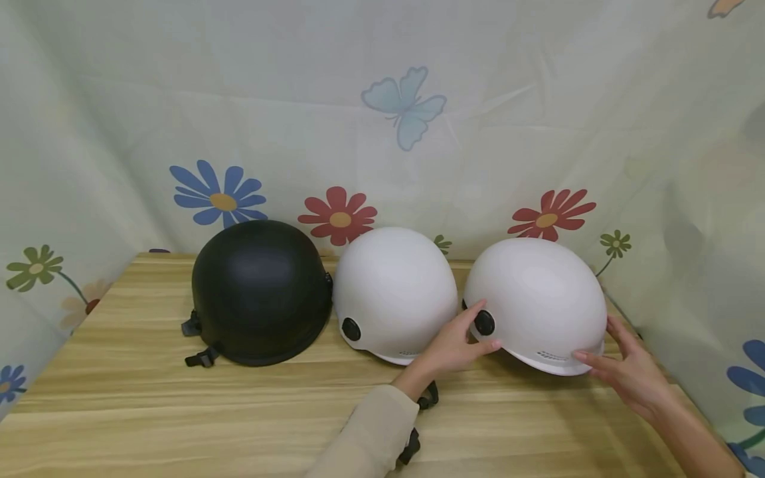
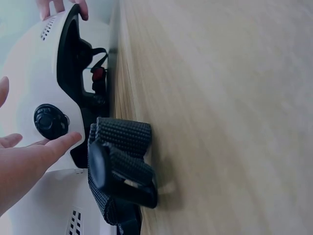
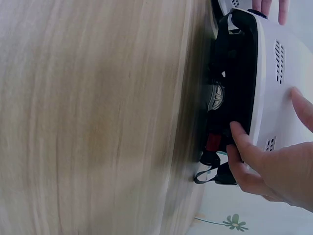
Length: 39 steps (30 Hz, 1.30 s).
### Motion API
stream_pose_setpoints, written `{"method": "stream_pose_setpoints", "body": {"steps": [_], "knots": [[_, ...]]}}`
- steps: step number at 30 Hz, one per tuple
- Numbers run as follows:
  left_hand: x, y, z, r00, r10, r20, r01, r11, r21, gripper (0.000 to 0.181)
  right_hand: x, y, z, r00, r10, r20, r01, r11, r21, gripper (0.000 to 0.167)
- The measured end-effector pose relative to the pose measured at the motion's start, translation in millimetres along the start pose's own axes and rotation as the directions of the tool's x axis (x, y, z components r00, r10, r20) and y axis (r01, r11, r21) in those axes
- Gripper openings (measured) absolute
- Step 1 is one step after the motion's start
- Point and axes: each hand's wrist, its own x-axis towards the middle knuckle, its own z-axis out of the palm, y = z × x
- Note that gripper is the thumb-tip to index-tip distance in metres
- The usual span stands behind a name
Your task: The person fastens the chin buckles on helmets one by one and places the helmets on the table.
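Observation:
Three helmets stand in a row on the wooden table. On the right is a white helmet (image 1: 538,299) with a round black disc (image 1: 485,322) on its side. Its front rim is tilted up, and the dark lining (image 3: 239,83) shows underneath. My right hand (image 1: 636,372) grips the rim at its right end, thumb on the shell and fingers under the edge. At the other side my left hand (image 1: 457,342) lies against the shell by the disc, fingers spread and fairly straight. A second white helmet (image 1: 394,285) stands in the middle, a black helmet (image 1: 259,292) on the left.
Black straps with a buckle (image 1: 410,446) lie on the table (image 1: 149,411) by my left forearm; the left wrist view shows a webbing strap (image 2: 122,161) close up. Two strap clips (image 1: 202,357) stick out from the black helmet. Behind hangs a flowered curtain (image 1: 269,126).

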Motion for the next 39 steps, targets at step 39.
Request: {"method": "stream_pose_setpoints", "body": {"steps": [39], "knots": [[3.1,-6.6,11.9,0.993,-0.121,-0.010,0.121,0.992,-0.029,0.071,23.7,16,21,0.996,0.073,-0.041,-0.075,0.996,-0.053,0.111]]}}
